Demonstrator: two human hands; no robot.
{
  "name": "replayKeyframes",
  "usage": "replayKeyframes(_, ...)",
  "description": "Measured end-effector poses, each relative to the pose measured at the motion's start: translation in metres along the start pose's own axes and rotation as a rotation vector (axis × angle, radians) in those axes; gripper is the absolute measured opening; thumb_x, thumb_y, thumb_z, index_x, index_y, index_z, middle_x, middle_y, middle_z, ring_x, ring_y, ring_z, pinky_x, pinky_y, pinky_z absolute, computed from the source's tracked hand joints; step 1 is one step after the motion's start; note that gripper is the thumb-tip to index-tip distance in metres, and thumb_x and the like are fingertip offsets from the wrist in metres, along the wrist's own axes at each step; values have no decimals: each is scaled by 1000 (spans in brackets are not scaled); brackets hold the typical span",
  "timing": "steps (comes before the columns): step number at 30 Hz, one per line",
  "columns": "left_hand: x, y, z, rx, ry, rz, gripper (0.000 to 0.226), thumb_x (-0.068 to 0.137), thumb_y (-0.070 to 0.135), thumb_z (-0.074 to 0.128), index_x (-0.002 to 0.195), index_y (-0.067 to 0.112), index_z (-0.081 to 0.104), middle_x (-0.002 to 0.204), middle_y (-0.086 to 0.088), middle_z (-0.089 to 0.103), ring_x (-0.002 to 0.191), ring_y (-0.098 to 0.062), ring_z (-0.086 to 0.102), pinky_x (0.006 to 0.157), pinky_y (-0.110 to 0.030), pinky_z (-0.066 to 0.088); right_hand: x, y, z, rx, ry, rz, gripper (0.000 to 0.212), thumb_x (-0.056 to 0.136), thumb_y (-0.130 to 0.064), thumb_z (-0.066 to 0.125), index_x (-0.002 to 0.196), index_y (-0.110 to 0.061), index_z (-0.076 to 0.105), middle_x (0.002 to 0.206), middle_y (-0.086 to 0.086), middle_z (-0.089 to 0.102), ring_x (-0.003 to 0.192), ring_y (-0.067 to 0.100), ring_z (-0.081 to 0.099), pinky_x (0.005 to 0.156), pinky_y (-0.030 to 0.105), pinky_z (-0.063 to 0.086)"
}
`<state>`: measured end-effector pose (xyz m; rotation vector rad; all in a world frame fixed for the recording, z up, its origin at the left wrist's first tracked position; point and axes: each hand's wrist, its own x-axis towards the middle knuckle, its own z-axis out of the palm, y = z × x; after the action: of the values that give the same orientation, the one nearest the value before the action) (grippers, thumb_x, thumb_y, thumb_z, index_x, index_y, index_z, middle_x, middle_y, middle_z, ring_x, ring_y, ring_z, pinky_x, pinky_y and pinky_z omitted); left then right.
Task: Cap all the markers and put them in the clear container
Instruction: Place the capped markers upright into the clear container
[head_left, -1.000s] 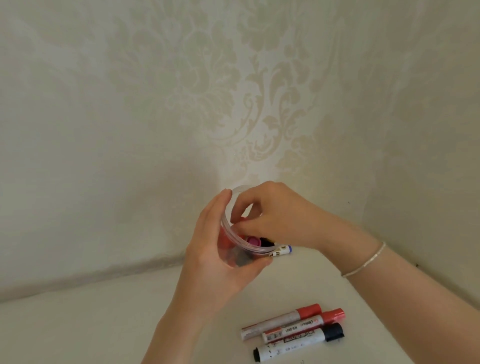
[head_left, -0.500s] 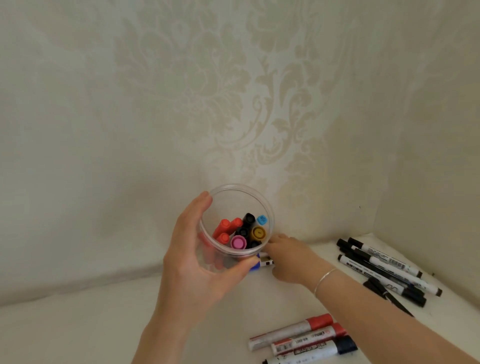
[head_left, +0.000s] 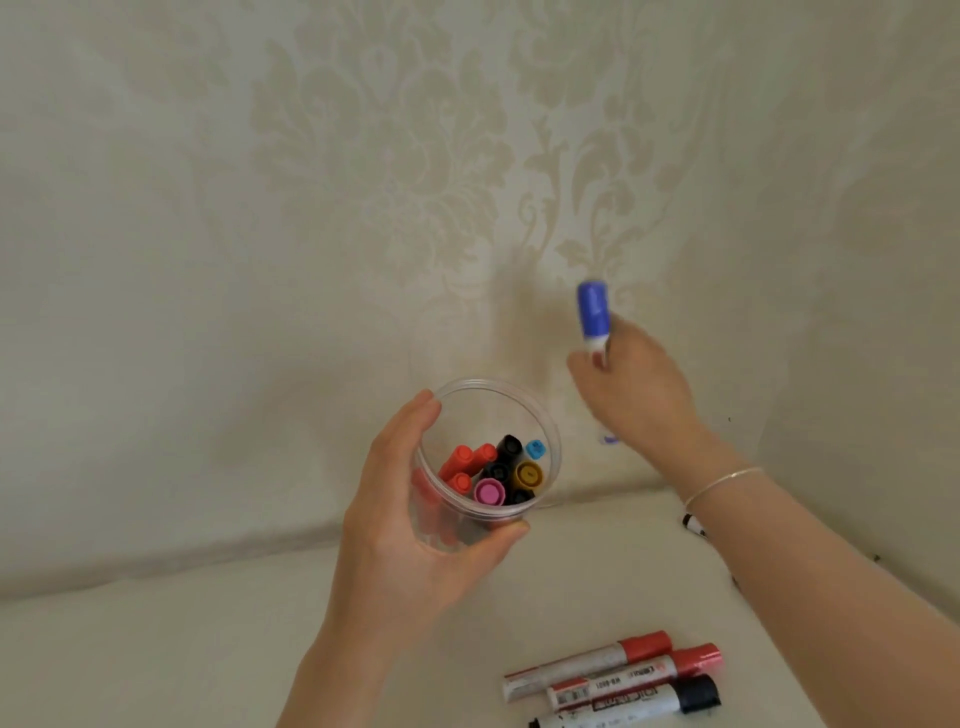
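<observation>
Blue-capped marker upright in right hand, beside clear container

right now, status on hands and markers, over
Left hand grips clear container, capped markers inside. Right hand holds blue-capped marker raised beside it. Three markers on table; path clear.

Soft, even daylight fills the scene; shadows are faint, pooling on the cream patterned wallpaper behind the hands. The raised right hand and its blue-capped white marker smear with motion blur. Wide-angle bending shows toward the edges.
</observation>
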<state>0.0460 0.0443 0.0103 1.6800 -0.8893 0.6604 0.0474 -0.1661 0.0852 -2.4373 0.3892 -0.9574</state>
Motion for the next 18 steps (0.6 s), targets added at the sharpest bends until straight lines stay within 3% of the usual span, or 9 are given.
replayKeyframes(3,-1,3,3,3,-2,14,102,48,20,95,136,16,43,141,9,44,129,9,41,99,-3,33,-1,-35,-36,548,175,-12,25,87,-17,57,67,-6,46,57,-2,49,52,11,45,52,22,41)
replayKeyframes(6,-1,7,7,-19,-7,19,100,46,3,94,132,10,43,136,0,45,123,19,40,92,4,31,-15,-66,-60,785,-42,-152,19,85,-12,67,73,0,58,61,8,53,55,9,51,53,12,44)
replayKeyframes(8,-1,7,6,-11,-12,22,101,48,12,95,134,11,43,137,0,47,125,15,41,95,1,32,-23,-75,-64,710,-273,-254,14,81,-14,72,78,-2,64,70,16,62,61,17,61,60,13,51)
replayKeyframes(11,0,5,3,-27,-19,-1,98,52,20,91,136,7,44,137,-2,49,127,7,44,97,-3,35,-28,-76,-55,528,-470,-339,14,77,-19,78,80,-9,69,79,10,71,73,18,69,74,23,56)
replayKeyframes(14,0,9,1,-40,-39,1,99,51,16,90,137,2,43,137,-3,51,126,5,46,97,-4,34,-31,-70,-37,222,-467,-409,16,71,-31,79,76,-20,68,82,-2,70,80,15,66,81,37,52)
replayKeyframes(18,-1,14,6,-91,-64,2,103,46,0,93,135,-1,42,134,14,51,119,15,47,90,3,34,-36,-72,-26,-175,-483,-545,13,76,-38,68,81,-27,64,82,-7,65,78,16,59,76,35,48)
